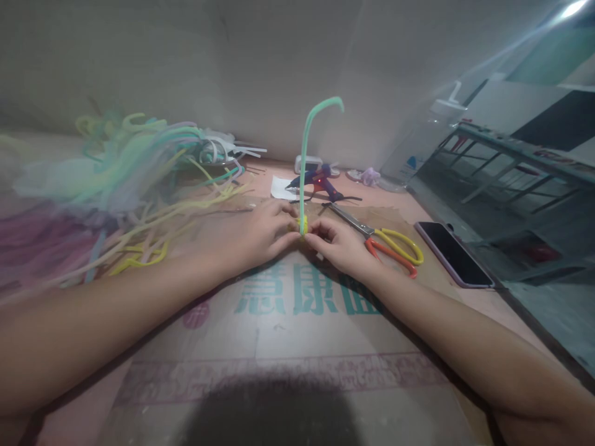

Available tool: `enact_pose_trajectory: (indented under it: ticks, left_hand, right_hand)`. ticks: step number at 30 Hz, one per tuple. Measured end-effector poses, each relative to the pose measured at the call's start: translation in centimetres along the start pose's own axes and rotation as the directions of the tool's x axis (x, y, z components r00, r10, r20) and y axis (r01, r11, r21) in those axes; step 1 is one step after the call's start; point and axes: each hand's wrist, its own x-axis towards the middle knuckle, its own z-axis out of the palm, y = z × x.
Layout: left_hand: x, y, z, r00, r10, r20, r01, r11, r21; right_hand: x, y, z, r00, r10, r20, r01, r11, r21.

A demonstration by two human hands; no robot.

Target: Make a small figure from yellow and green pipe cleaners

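In the middle of the head view stands a mint-green pipe cleaner (304, 148), upright and bent over to the right at its top. Its lower end meets a small yellow piece of pipe cleaner (304, 224). My left hand (269, 230) pinches this yellow piece from the left, thumb and fingers closed together. From the other side my right hand (337, 243) pinches at the base of the green stem with thumb and forefinger. The fingertips hide part of the yellow piece. Both hands are just above the printed cardboard (279, 347).
Scissors (372, 232) with yellow and orange handles lie right of my right hand, a phone (455, 254) beyond them. A glue gun (318, 181) rests behind the hands. Blurred pipe cleaners (139, 155) heap at left. A plastic bottle (418, 145) stands at the back right.
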Motion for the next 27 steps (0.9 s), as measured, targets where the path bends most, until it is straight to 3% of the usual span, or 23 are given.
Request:
enact_pose_trajectory:
  ticks: [11, 17, 27]
  left_hand:
    - [0.22, -0.27, -0.20, 0.998, -0.049, -0.050, 0.045, 0.996, -0.079]
    - [0.21, -0.15, -0.31, 0.987, -0.085, -0.134, 0.073, 0.993, -0.090]
    - [0.28, -0.24, -0.22, 0.996, -0.069, -0.061, 0.066, 0.997, -0.045]
  right_hand:
    - [0.12, -0.73, -0.12, 0.986, 0.165, 0.006, -0.161, 0.955, 0.248]
    - [0.42, -0.51, -0.30, 0.988, 0.150, -0.034, -0.133, 0.946, 0.295]
    - [0.59, -0.41, -0.43, 0.989, 0.127, -0.074, -0.085, 0.906, 0.416]
